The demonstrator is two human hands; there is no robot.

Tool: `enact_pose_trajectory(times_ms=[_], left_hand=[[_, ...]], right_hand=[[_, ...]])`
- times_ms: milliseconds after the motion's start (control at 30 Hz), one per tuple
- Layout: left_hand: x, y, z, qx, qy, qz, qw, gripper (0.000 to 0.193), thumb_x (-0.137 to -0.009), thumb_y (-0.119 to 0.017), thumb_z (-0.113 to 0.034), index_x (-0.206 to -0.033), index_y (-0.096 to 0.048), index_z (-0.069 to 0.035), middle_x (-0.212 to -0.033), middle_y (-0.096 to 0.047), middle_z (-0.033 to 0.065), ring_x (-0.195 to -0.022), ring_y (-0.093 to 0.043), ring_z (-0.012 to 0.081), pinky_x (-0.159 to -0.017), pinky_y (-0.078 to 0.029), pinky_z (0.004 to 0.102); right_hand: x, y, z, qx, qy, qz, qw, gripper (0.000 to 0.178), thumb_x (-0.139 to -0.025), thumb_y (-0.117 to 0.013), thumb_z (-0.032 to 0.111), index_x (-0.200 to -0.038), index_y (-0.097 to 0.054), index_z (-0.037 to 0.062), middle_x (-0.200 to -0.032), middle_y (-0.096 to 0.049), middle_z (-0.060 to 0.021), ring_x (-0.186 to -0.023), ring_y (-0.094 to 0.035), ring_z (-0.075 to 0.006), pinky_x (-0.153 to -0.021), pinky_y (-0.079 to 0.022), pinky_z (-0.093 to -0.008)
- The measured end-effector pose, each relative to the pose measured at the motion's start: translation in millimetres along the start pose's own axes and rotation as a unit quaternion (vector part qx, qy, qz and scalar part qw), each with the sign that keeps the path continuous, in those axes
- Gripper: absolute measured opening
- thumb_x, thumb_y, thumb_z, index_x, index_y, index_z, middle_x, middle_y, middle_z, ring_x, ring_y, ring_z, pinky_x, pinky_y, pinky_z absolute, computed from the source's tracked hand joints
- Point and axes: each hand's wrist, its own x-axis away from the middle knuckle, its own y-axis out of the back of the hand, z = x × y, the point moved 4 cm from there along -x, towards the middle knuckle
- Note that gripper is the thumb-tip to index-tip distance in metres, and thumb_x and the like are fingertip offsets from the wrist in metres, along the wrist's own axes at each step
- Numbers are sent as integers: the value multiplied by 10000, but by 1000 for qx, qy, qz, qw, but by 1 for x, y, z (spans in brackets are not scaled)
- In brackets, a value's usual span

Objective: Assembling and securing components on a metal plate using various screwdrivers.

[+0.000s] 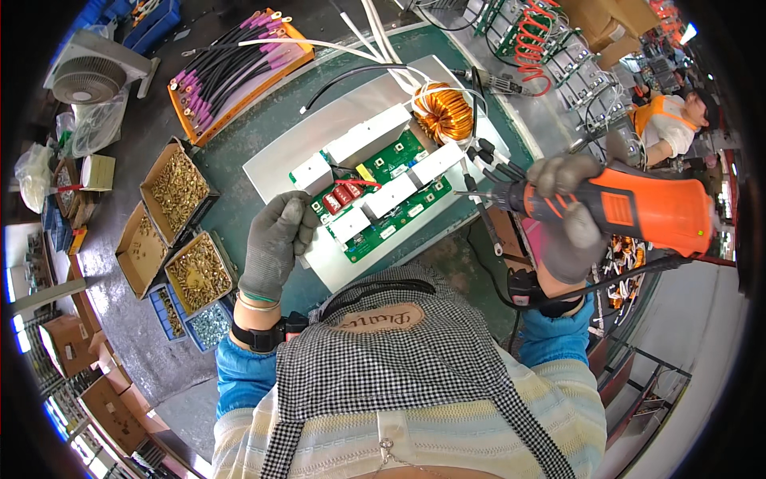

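Observation:
My left hand (279, 241), in a grey glove, is closed beside the left edge of a flat metal plate (275, 164). Whatever its fingers may pinch is hidden. A green circuit board (365, 246) with white blocks and red parts lies on the plate, and a copper-wound coil (443, 113) sits at its far right corner. My right hand (570, 235), also gloved, grips an orange and black power drill (650, 209) to the right of the board. The drill's thin bit points left, level with the board's right side.
Cardboard trays of brass fasteners (174, 191) and blue bins (209, 326) stand at the left. An orange crate (307, 54) of black cables is at the back left, near a grey fan (89, 77). Coiled red hose (533, 40) hangs far right. A co-worker (666, 124) is beyond.

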Motion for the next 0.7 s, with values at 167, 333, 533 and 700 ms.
enact_pose_trajectory(times_ms=[167,333,533,700], left_hand=[[2,-1,0,-7,40,-44,998,255,-974,-475,-154,-1105,-536,57,-737,-576,49,-522,-439,66,-486,-386,203],[2,-1,-3,-30,30,-55,998,282,-965,-487,-222,-1053,-548,40,-691,-541,16,-494,-407,56,-492,-377,205],[1,-2,-5,-14,25,-58,998,250,-958,-474,-195,-1038,-551,29,-683,-546,13,-473,-411,49,-493,-404,198],[0,-3,-5,9,18,-47,999,223,-955,-464,-176,-1024,-546,20,-680,-545,10,-459,-401,48,-483,-402,190]], right_hand=[[3,7,-21,56,50,15,997,648,-768,-668,107,-1309,-319,32,-847,-551,-53,-745,-556,-193,-731,-466,-389],[4,13,-31,34,2,60,998,801,-756,-676,98,-1432,-249,40,-867,-565,-53,-753,-568,-198,-750,-474,-409],[0,12,-32,23,-53,11,998,324,-744,-651,-19,-1025,-494,18,-883,-583,-85,-779,-573,-154,-714,-494,-309],[-13,17,-33,109,-89,-3,990,216,-731,-665,5,-922,-565,23,-878,-593,-65,-812,-590,-154,-744,-493,-294]])
